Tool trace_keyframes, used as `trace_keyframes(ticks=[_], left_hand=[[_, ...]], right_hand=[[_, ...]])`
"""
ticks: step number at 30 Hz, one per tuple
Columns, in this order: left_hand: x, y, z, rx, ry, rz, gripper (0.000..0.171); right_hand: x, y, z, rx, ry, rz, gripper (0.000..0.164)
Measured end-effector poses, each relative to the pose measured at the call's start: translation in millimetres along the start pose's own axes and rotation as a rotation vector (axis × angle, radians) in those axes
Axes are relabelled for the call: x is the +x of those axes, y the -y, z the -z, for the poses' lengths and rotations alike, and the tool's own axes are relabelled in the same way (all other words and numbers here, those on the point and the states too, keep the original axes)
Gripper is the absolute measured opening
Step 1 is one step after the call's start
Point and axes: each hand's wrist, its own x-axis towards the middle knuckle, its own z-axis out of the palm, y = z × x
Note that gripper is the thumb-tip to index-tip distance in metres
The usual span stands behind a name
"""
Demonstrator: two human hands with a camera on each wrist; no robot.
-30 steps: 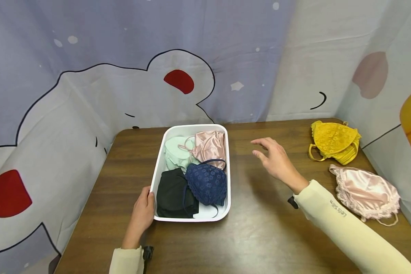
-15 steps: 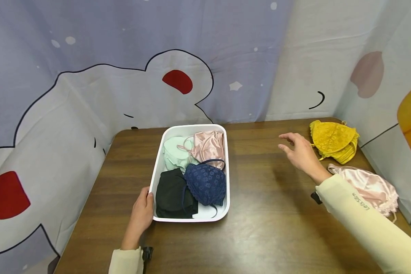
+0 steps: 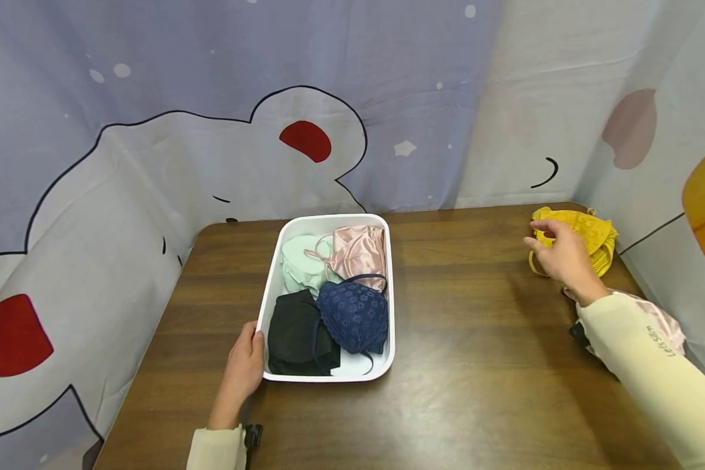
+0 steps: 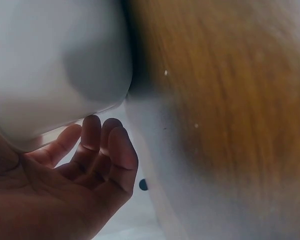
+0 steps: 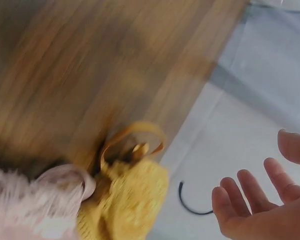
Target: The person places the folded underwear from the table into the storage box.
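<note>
My left hand (image 3: 245,362) grips the left wall of a white storage bin (image 3: 358,378), thumb at the rim. In the left wrist view the fingers (image 4: 91,132) of that hand curl up against the bin's side (image 4: 45,75). Inside the bin lie a mint green garment (image 3: 301,258), a pink satin garment (image 3: 357,247), a navy lace bra (image 3: 355,320) and folded black clothing (image 3: 296,333). My right hand (image 3: 564,254) hovers with loosely bent fingers, holding nothing, overlapping a yellow lace bra (image 3: 602,238). The right wrist view shows the yellow bra (image 5: 137,200) apart from the fingertips.
Beside the yellow bra, a pink satin, lace-trimmed garment (image 3: 670,323) is partly hidden behind my right sleeve (image 3: 640,359). Everything sits on a brown wooden table (image 3: 458,391). A printed curtain (image 3: 417,130) rises along its back and sides.
My right hand has travelled right, from beside the bin to over the yellow bra, its sleeve now covering part of the pink lace-trimmed garment. The left hand and bin stay put.
</note>
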Motion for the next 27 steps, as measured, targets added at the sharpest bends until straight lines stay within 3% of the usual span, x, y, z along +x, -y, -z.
trace_keyframes(ticks=[8,15,27], left_hand=[[-0.2,0.3,-0.4,0.005,0.008,0.015,0.026],[0.3,1.1,0.5,0.013,0.004,0.008,0.025],[1.9,-1.2,2.1,0.013,0.008,0.009,0.025]], right_hand=[[7.5,-38.4,18.4,-0.025,-0.033,-0.159,0.05],[11.0,-71.5,24.8,-0.092,-0.024,-0.23,0.055],[11.3,-80.1,27.7,-0.088,-0.012,-0.476,0.072]])
